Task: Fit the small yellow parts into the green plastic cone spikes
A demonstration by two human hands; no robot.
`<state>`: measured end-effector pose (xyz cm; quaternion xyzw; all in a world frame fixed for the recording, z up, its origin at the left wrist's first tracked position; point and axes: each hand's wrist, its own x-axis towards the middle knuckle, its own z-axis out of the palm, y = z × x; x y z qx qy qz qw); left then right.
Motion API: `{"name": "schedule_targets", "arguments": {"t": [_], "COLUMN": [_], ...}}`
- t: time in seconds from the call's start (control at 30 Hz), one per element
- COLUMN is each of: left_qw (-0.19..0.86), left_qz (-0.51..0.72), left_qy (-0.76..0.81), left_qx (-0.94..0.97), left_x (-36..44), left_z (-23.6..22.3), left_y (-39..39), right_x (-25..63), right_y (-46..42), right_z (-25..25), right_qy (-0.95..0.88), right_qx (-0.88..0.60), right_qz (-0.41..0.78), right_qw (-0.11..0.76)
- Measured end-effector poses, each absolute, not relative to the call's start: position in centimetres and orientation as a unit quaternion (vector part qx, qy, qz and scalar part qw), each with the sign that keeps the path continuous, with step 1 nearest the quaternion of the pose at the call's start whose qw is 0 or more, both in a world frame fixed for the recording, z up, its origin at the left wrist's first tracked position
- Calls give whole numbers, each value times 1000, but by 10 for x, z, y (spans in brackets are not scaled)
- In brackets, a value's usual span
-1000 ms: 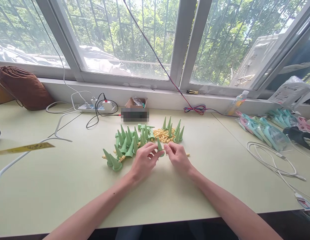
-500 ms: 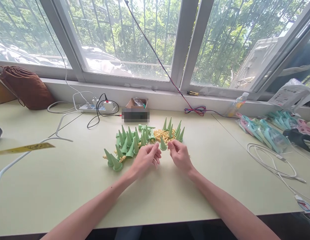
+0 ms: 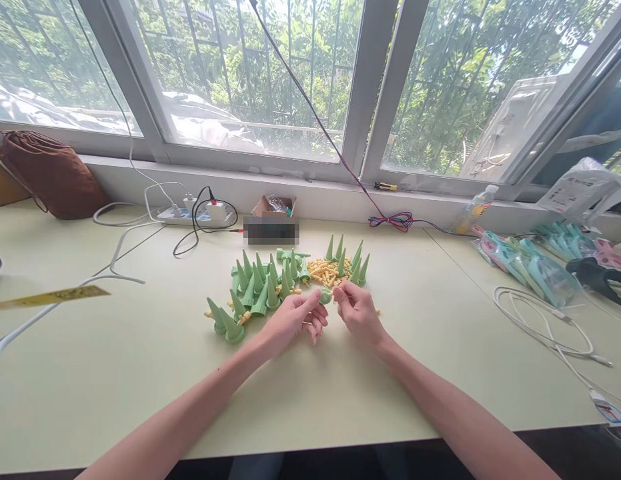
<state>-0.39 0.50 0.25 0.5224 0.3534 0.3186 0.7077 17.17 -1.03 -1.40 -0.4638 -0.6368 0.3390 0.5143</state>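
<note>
Between my hands is a green plastic cone (image 3: 325, 296), held by the thumb and fingers of my left hand (image 3: 301, 316) with its base turned toward the right. My right hand (image 3: 357, 308) is closed in a pinch at that base, on what looks like a small yellow peg (image 3: 333, 291), mostly hidden by the fingers. Just beyond lies a pile of yellow pegs (image 3: 324, 272), with several upright green cones (image 3: 341, 261) around it. More green cones (image 3: 260, 283) stand in a group beyond my left hand, some with yellow pegs at their bases.
A small cardboard box (image 3: 274, 205) stands at the back, near a power strip (image 3: 185, 213). At the right lie bagged pastel plastic pieces (image 3: 530, 263) and a coiled white cable (image 3: 545, 320). A brown drawstring bag (image 3: 50, 175) sits at the back left.
The cone in my left hand has tipped from upright to lying over, its base now toward my right hand. My right fingers have come up against the base.
</note>
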Motion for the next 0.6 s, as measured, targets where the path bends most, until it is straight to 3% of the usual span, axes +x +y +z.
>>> {"name": "schedule_targets", "arguments": {"t": [0.2,0.6], "left_qw": [676,475], "left_qz": [323,376], "left_qy": [346,395], "left_qx": [565,691], "left_x": [-4,-4], "left_z": [4,4], "left_y": [4,-2], "right_x": [173,172], "right_y": [-10,-10], "right_z": [-13,-9], "right_qy": [-634,-636], "right_qx": [-470,-474], "right_qz": [343,342], "right_qw": [510,504]}}
